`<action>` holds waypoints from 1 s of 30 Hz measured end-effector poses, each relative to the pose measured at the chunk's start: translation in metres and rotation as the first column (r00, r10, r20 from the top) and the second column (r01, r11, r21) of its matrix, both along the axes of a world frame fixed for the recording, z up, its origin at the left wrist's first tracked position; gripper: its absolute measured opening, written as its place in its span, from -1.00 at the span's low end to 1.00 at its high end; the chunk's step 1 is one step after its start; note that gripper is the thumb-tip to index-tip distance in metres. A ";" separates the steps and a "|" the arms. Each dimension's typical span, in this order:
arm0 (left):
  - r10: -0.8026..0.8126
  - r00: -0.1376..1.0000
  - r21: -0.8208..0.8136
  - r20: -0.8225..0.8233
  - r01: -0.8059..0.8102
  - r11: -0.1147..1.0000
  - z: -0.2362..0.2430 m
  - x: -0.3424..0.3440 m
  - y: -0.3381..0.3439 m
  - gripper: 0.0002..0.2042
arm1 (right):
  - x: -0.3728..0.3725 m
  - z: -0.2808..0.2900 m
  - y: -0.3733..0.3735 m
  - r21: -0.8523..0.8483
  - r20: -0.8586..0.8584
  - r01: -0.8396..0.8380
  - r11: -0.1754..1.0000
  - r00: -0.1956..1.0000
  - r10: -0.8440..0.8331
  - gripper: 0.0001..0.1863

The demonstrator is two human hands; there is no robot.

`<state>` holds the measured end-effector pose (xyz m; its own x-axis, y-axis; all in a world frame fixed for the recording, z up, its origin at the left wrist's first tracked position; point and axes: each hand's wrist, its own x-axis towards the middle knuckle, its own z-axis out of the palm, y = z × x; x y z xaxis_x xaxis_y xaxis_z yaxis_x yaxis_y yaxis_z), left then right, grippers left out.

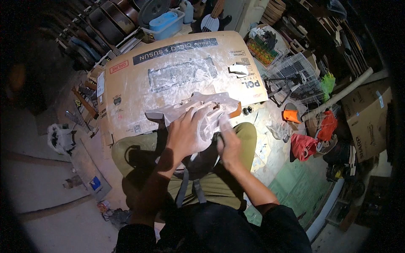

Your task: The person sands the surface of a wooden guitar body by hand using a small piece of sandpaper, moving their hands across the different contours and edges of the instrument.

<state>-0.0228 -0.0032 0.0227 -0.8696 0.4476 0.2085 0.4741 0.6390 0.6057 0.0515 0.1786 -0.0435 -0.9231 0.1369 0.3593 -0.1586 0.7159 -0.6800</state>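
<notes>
A dusty, pale solid body with horn-like points and routed hollows, which looks like an electric guitar body (198, 100), rests on my lap over the front edge of the cardboard. My left hand (184, 131) is closed on its near left part, fingers bent across the top and coated in white dust. At the near right edge of the body is my right hand (229, 143), its fingers curled and smeared by motion. Whether it holds anything does not show clearly. Brown wood is bare at the body's right tip.
Flattened cardboard (126, 90) streaked with white powder lies ahead, a folded white piece (238, 70) on it. A small dark knob-like part (247, 110) and an orange object (291, 114) lie right. Guitars (116, 17), a blue tub (168, 30) and a wire rack (299, 71) stand around.
</notes>
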 end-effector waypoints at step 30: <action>0.082 0.996 0.134 0.038 -0.086 0.987 0.024 -0.070 -0.012 -0.43 | -0.063 0.043 -0.024 -0.062 -0.097 -0.126 0.990 0.988 0.119 -0.41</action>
<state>-0.0931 -0.0148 0.0471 -0.9101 0.3422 0.2337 0.4012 0.5867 0.7034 -0.0114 0.1550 -0.0008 -0.8976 0.0516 0.4377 -0.3066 0.6403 -0.7043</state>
